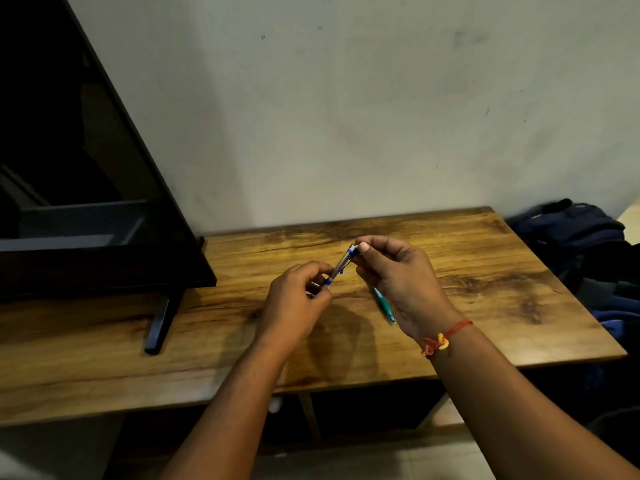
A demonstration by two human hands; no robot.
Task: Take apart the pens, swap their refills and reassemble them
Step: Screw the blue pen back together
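Grey pen (pixel 341 263) with blue trim, held slantwise above the wooden table (pixel 485 271): lower end pinched in the curled fingers of the left hand (pixel 298 303), upper blue end pinched between thumb and fingertips of the right hand (pixel 398 282). Teal pen (pixel 382 303) just under the right hand, partly hidden, whether lying on the table or tucked against the palm impossible to tell. Probably the opening of the dismantling step, barrel seemingly whole; needed next, opposite twists at the two ends to unscrew, then a straight pull on the refill.
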